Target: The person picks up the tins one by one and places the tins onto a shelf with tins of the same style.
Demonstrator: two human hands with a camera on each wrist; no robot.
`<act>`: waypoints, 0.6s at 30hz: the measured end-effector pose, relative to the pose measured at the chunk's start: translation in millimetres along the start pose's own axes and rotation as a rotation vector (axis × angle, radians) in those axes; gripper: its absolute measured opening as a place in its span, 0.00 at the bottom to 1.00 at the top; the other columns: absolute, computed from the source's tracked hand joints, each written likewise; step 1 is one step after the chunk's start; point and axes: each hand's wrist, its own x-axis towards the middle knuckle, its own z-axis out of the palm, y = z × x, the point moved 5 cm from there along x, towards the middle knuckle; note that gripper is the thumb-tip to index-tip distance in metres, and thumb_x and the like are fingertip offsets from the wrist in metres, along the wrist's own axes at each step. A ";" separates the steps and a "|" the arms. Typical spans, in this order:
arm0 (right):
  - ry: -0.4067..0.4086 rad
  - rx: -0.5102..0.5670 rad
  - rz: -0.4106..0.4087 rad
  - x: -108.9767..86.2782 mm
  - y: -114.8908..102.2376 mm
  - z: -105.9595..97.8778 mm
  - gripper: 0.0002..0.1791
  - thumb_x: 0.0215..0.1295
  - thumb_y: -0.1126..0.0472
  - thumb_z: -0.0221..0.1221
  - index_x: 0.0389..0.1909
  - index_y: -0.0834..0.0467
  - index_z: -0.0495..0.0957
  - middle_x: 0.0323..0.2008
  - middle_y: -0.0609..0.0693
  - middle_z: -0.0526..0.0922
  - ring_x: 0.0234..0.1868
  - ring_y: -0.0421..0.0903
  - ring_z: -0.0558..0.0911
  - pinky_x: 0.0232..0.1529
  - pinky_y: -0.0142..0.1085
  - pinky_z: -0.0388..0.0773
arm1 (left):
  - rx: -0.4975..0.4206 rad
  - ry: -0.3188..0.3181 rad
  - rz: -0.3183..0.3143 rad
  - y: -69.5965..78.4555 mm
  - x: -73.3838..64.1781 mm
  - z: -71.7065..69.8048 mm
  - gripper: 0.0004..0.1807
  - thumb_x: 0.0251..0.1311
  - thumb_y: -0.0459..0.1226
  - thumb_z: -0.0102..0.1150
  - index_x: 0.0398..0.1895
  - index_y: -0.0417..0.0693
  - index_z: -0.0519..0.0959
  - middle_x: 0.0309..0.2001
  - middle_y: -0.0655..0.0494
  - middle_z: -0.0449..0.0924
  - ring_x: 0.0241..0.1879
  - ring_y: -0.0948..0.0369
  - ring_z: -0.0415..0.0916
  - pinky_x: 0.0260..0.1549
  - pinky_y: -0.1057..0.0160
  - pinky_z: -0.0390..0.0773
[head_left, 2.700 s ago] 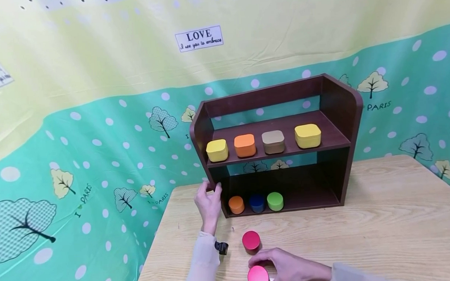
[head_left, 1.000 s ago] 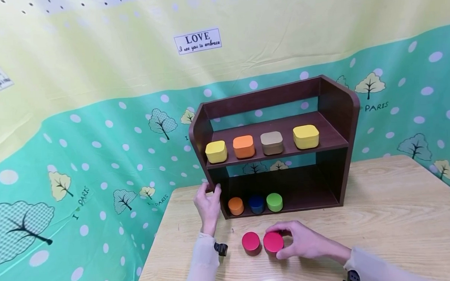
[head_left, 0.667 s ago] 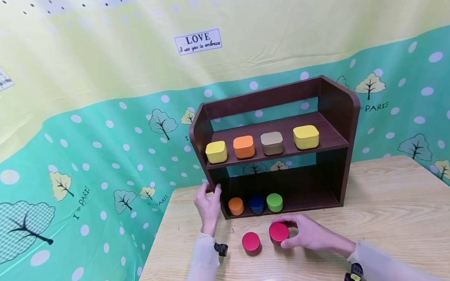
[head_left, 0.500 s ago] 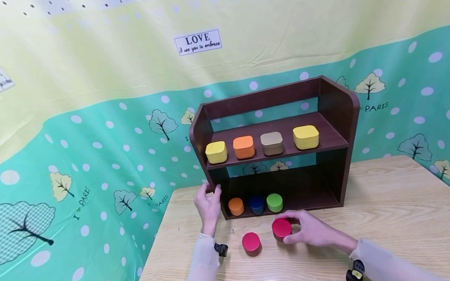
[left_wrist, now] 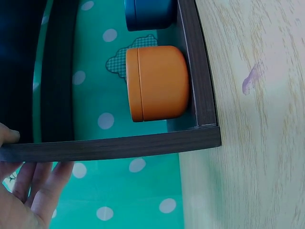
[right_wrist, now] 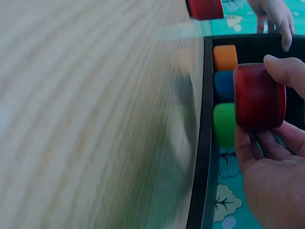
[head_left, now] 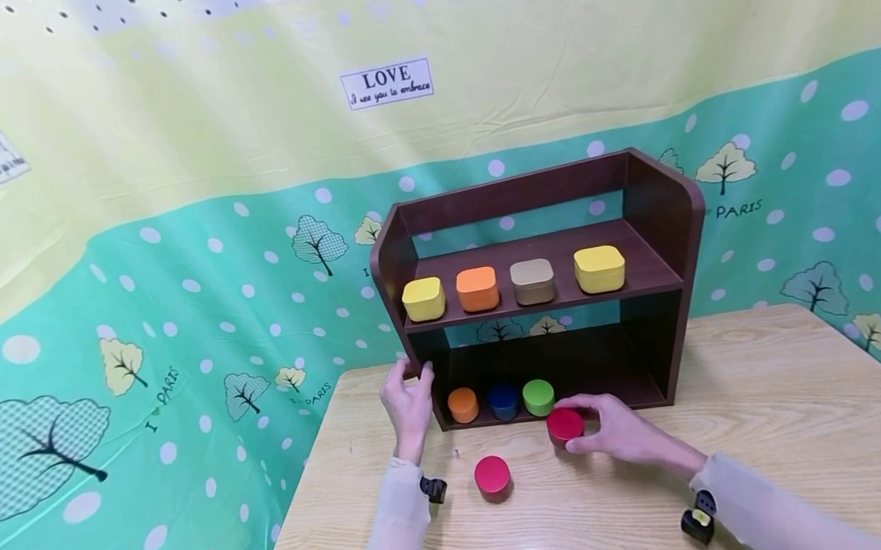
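Observation:
My right hand (head_left: 621,430) holds a round red tin (head_left: 565,425) between thumb and fingers, just in front of the lower shelf, near the green tin (head_left: 539,396). In the right wrist view the held tin overlaps the green and blue tins behind it. My left hand (head_left: 409,405) grips the left side panel of a dark brown two-tier shelf (head_left: 594,300). The left wrist view has the thumb on one face of that panel and the fingers on the other. A second red tin (head_left: 493,477) stands on the table between my forearms.
On the lower shelf an orange tin (head_left: 463,404) and a blue tin (head_left: 503,401) stand left of the green one. Along the upper tier sit square tins: yellow (head_left: 423,299), orange (head_left: 477,289), grey-brown (head_left: 532,281) and yellow (head_left: 600,269). A patterned cloth (head_left: 216,315) hangs behind the wooden table (head_left: 781,425).
My right hand has carried the red tin from the table's front, past the other red tin, up and rightward to the shelf's front edge. My left hand has stayed on the side panel.

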 end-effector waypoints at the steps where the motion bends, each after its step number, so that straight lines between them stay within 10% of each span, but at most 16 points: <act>1: 0.006 -0.003 -0.001 0.8 1.4 -1.6 0.34 0.62 0.56 0.78 0.68 0.61 0.81 0.60 0.56 0.88 0.61 0.54 0.82 0.62 0.52 0.81 | -0.003 -0.001 -0.002 0.1 -0.2 0.0 0.04 0.62 0.31 0.71 0.35 0.37 0.87 0.34 0.39 0.90 0.35 0.44 0.86 0.45 0.36 0.82; 6: 0.043 -0.027 0.008 4.7 8.9 -9.6 0.35 0.62 0.56 0.78 0.68 0.62 0.81 0.61 0.57 0.88 0.60 0.53 0.83 0.60 0.39 0.81 | -0.003 -0.005 -0.002 0.8 -0.5 0.1 0.04 0.63 0.31 0.71 0.36 0.37 0.88 0.34 0.39 0.90 0.36 0.44 0.86 0.45 0.35 0.82; 18: 0.087 -0.086 0.065 11.6 25.0 -19.7 0.35 0.62 0.57 0.78 0.68 0.63 0.81 0.62 0.62 0.87 0.60 0.56 0.84 0.57 0.43 0.84 | -0.004 0.004 0.008 1.2 0.0 0.0 0.03 0.62 0.31 0.72 0.35 0.38 0.87 0.34 0.40 0.90 0.34 0.46 0.85 0.43 0.39 0.82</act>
